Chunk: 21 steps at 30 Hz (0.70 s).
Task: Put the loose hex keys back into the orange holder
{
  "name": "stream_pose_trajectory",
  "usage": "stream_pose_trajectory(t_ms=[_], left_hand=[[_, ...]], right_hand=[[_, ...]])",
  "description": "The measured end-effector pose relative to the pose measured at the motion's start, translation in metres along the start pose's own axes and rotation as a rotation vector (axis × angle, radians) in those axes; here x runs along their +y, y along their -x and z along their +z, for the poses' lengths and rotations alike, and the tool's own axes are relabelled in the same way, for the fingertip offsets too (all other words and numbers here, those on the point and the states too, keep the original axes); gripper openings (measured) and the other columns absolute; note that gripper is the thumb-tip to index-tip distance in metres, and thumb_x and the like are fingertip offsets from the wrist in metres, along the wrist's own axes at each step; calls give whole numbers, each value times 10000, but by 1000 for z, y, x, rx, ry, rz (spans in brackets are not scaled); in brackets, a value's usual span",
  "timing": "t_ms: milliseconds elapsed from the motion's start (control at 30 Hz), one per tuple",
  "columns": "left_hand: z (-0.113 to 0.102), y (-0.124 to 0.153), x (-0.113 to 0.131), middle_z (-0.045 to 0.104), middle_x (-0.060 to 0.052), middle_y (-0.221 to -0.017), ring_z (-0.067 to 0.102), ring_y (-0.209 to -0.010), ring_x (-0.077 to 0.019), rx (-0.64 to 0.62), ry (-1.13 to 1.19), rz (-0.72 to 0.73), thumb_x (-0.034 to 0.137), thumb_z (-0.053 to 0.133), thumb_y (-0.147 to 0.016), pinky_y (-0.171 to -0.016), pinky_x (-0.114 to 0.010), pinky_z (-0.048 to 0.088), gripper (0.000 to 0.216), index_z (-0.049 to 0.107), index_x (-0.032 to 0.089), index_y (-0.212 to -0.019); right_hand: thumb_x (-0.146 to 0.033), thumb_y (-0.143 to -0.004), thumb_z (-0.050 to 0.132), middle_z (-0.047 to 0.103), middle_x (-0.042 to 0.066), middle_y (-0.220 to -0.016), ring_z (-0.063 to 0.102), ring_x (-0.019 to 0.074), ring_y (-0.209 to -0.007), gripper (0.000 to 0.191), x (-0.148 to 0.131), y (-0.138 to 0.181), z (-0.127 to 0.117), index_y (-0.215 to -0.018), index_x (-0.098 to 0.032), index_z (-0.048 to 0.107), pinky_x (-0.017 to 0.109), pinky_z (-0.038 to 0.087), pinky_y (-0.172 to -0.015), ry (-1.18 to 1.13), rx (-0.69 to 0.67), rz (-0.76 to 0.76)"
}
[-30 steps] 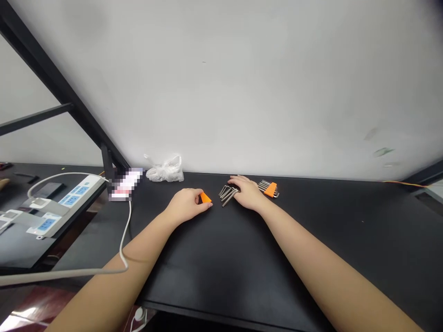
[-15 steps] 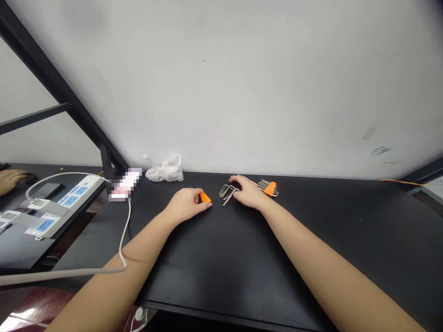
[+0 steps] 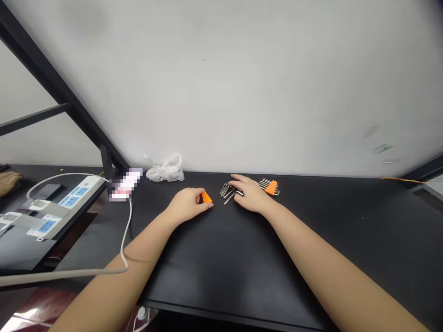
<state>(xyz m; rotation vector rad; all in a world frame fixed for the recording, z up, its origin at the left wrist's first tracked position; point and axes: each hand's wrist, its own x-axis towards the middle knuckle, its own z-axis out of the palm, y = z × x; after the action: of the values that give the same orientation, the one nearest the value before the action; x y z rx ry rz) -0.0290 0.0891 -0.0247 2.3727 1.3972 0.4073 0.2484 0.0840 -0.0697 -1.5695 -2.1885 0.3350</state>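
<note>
My left hand (image 3: pixel 187 204) rests on the black table (image 3: pixel 221 258), fingers curled round a small orange holder (image 3: pixel 206 198). Just right of it lie several loose metal hex keys (image 3: pixel 226 191) in a small heap. My right hand (image 3: pixel 249 193) lies flat on the table with its fingers stretched over the right side of that heap, fingertips touching the keys. Behind my right hand sits a second orange holder (image 3: pixel 271 187) with several hex keys fitted in it.
A crumpled clear plastic bag (image 3: pixel 165 170) lies by the wall. A white power strip (image 3: pixel 55 207) with blue sockets sits on the left table, its cable (image 3: pixel 125 230) hanging across the gap. Another person's hand (image 3: pixel 8 180) shows at the far left edge.
My right hand has shifted slightly over the loose hex keys. The other person's hand at the far left came into view and then drew back a little. My left hand stays put.
</note>
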Motion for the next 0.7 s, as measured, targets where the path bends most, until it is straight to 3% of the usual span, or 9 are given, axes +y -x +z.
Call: stream_pose_trajectory(t_ms=[200, 400, 700], left_hand=[[0, 0, -2, 583, 17, -676, 525, -641, -156, -14, -10, 13, 562, 680, -819, -567, -285, 297, 373, 560, 219, -734], [0, -1, -2, 590, 12, -682, 524, -645, -158, -16, -7, 17, 563, 680, -818, -565, -287, 290, 379, 552, 218, -731], [1, -2, -3, 592, 18, -681, 522, -652, -158, -10, -9, 31, 552, 692, -815, -569, -294, 286, 376, 538, 220, -727]], right_hand=[[-224, -903, 583, 572, 111, -1421, 496, 323, -1314, 411, -10, 5, -1, -1294, -252, 708, 501, 444, -1068, 131, 39, -115], [-217, -926, 579, 629, 111, -1194, 555, 276, -1081, 328, -22, 9, -1, -1200, -252, 756, 441, 483, -951, 128, 32, -218], [-179, -928, 572, 665, 96, -1188, 546, 287, -1116, 287, -39, 16, -8, -1111, -268, 775, 444, 453, -931, 138, -5, -286]])
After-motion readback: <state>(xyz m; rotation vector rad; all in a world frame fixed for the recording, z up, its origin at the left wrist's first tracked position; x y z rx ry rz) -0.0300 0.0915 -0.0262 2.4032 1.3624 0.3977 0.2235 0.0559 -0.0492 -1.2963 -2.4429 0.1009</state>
